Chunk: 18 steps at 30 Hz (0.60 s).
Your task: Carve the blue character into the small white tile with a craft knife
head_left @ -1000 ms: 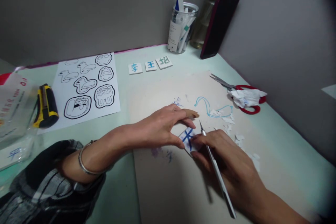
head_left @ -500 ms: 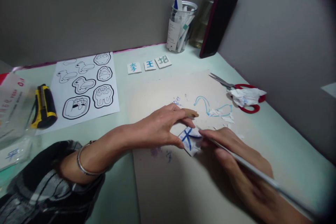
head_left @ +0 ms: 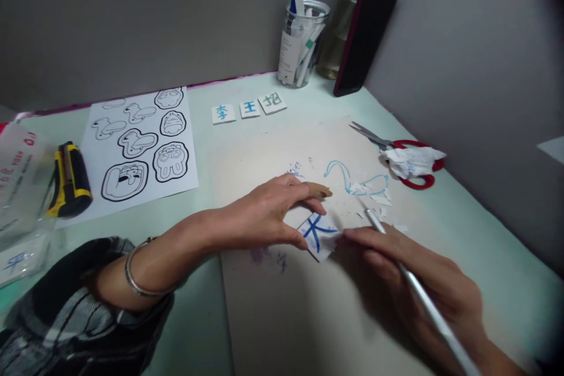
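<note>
My left hand (head_left: 282, 205) pins a small white square block (head_left: 318, 236) on the board, its thumb and fingers at the block's left and far edges. Dark blue strokes mark the block's top, and a loose-looking white layer covers its right part. In my right hand (head_left: 423, 270) is a slim silver pen-shaped tool (head_left: 425, 299), its narrow tip pointing away and raised clear of the block. The right index fingertip reaches the block's right corner. Under both hands lies a beige board (head_left: 273, 317) with purple smudges and a blue swan-like drawing (head_left: 339, 167).
Scissors (head_left: 409, 144) with crumpled paper on them lie at right, near paper scraps (head_left: 374, 194). Behind stand a jar of markers (head_left: 299, 47), a phone (head_left: 368, 41) and a bottle (head_left: 332, 41). Marked tiles (head_left: 249, 108), a printed sheet (head_left: 176, 129) and a yellow-black cutter (head_left: 70, 179) lie farther left.
My right hand has shifted slightly right and the tool has swung steeper, its tip now away from the block. The left hand and block stay in place.
</note>
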Tool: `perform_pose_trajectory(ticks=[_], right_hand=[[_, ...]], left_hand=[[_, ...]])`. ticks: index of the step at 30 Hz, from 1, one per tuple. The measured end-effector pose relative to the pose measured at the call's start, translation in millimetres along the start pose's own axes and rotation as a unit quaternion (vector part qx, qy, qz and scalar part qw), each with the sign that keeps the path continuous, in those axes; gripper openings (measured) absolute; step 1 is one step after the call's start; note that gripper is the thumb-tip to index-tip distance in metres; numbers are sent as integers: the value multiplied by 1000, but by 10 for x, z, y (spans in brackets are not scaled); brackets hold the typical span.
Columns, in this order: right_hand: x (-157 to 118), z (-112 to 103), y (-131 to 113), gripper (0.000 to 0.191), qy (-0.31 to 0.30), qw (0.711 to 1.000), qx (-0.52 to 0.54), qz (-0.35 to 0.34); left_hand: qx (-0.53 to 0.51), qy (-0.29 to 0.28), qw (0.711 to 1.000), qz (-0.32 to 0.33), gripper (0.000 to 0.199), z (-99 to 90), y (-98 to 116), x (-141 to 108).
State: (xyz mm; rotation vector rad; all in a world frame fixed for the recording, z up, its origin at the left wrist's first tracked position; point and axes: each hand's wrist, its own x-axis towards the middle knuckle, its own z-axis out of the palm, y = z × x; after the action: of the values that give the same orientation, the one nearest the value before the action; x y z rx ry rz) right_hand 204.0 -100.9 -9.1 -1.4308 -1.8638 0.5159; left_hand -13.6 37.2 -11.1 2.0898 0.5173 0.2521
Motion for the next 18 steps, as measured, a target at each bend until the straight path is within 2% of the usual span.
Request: perform_pose_trajectory(ticks=[3,8,12,18], right_hand=[[-3,61,34,45,-41,997,-1,-73],[112,111,-11,34,-66,992,-23,-104],[151,128,-26,34,-75,988,-23,-133],[88,153,10,24,-84,990,-29,-110]], left_hand=[[-8,-1,1000,-1,77,-7,15,5],[-9,-3,1000,-18,74,-21,39,5],[-11,2,1000,-5,75,-13,13,0],[-5,3,1000,1,74,-5,0,1]])
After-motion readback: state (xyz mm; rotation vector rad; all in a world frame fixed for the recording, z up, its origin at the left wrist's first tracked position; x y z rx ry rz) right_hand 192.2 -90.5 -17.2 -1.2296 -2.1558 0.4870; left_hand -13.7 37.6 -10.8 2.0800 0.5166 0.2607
